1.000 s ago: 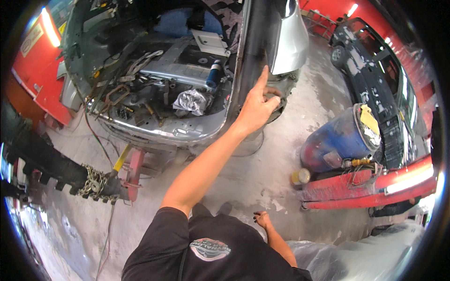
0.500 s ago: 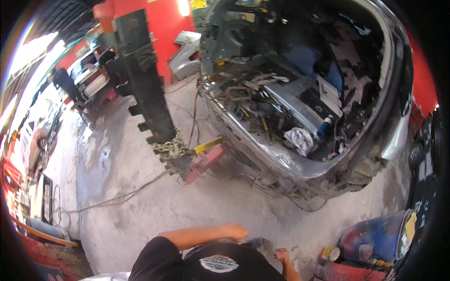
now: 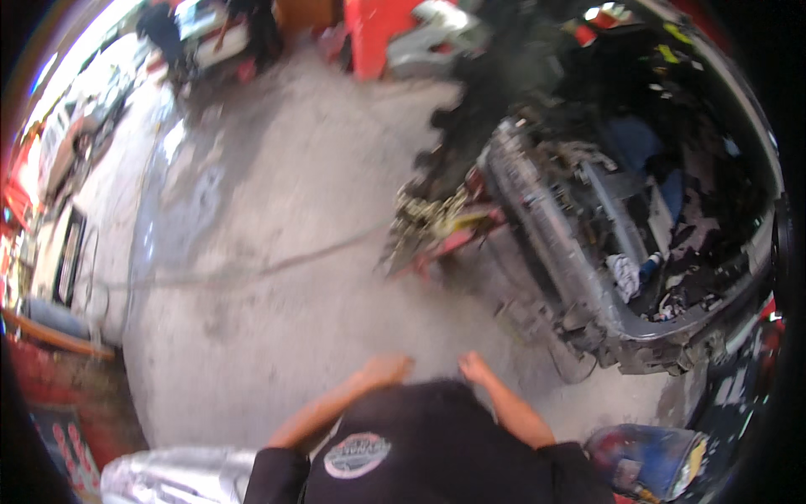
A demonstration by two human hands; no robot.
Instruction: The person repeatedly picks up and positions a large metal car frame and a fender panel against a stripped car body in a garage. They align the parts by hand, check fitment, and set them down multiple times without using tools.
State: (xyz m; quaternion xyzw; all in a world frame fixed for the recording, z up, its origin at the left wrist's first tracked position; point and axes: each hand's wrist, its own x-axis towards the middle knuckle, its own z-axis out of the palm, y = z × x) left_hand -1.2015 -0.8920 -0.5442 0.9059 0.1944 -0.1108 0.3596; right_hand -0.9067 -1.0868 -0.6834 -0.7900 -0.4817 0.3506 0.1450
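Observation:
Both hands are in front of my body, over the concrete floor (image 3: 277,336) and apart from each other. My left hand (image 3: 388,370) looks loosely closed, its fingers curled, though the picture is blurred. My right hand (image 3: 475,367) also appears closed, a short gap to the right of the left one. Nothing shows in either hand, and neither touches anything. Ahead to the right stands a stripped car body (image 3: 579,260), its open rear end toward me. Inside lie a crumpled white cloth (image 3: 623,277), a blue cylindrical container (image 3: 650,267) and loose parts.
A dark toothed post wound with chain (image 3: 432,210) stands beside the car body, with a red metal piece (image 3: 445,246) at its foot. A hose (image 3: 277,267) crosses the floor. A blue drum (image 3: 651,458) lies at lower right. Two people (image 3: 159,38) are near a far car.
My view has swung left and down, so the car body and post sit further right. Both hands have come up in front of me; the right forearm now shows more fully.

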